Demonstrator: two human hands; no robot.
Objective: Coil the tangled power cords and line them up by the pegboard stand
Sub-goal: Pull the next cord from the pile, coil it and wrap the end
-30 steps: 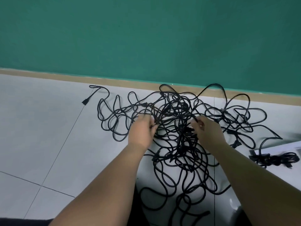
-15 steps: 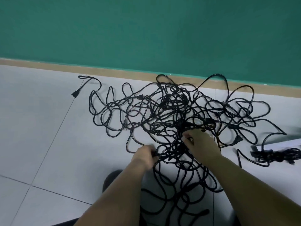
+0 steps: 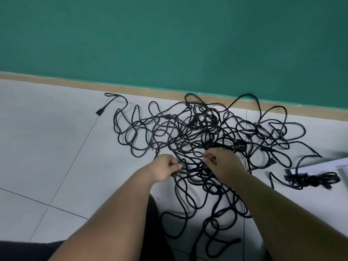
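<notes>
A big tangle of black power cords (image 3: 203,132) sprawls over the white tiled floor, reaching from a loose plug end (image 3: 99,112) at the left to loops near the right edge. My left hand (image 3: 165,169) grips a cord strand at the tangle's near left side, fingers curled round it. Just to its right, my right hand (image 3: 224,162) pinches another strand in the middle of the pile. One coiled black cord (image 3: 314,178) lies apart at the right, by a white board edge (image 3: 323,164).
A green wall (image 3: 169,44) with a tan baseboard (image 3: 56,81) runs along the far side of the floor. Bare tile lies to the left of the cords. My dark-clothed legs fill the bottom edge between my forearms.
Both hands have drawn back toward me from deeper in the pile, then the left hand shifted a little farther up and right, still holding strands. The view also moved slightly.
</notes>
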